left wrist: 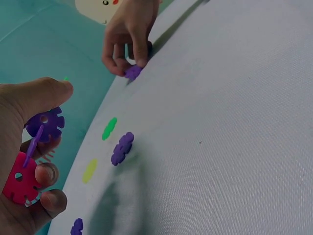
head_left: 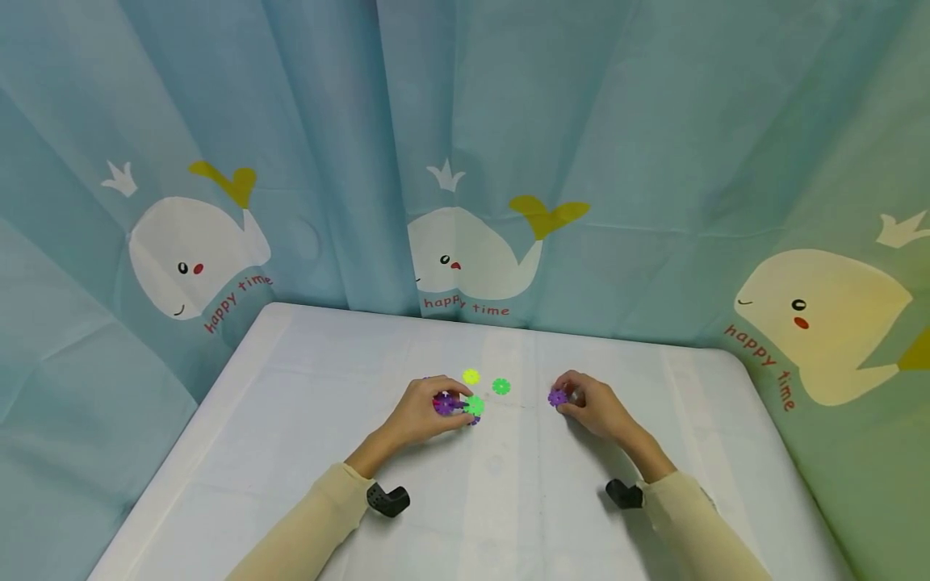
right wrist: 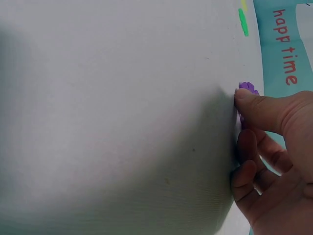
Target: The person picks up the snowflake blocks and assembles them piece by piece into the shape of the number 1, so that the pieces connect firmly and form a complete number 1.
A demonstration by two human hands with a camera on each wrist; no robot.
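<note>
My left hand (head_left: 416,411) grips several notched flower-shaped plastic discs joined together. In the left wrist view a purple disc (left wrist: 53,122) and a pink-red disc (left wrist: 18,185) show in this cluster, partly covered by the fingers. At the fingertips in the head view is a bright green disc (head_left: 475,405). Off to the right, my right hand (head_left: 597,406) pinches a single purple disc (head_left: 557,398) between thumb and fingers, close over the table. The thumb hides much of that disc (right wrist: 248,87) in the right wrist view.
A yellow disc (head_left: 471,377) and a green disc (head_left: 501,386) lie on the white table (head_left: 581,508) beyond the hands. A loose purple disc (left wrist: 122,148) lies near my left hand, another (left wrist: 77,227) farther along. A blue whale-print curtain (head_left: 639,161) surrounds the table's back and sides.
</note>
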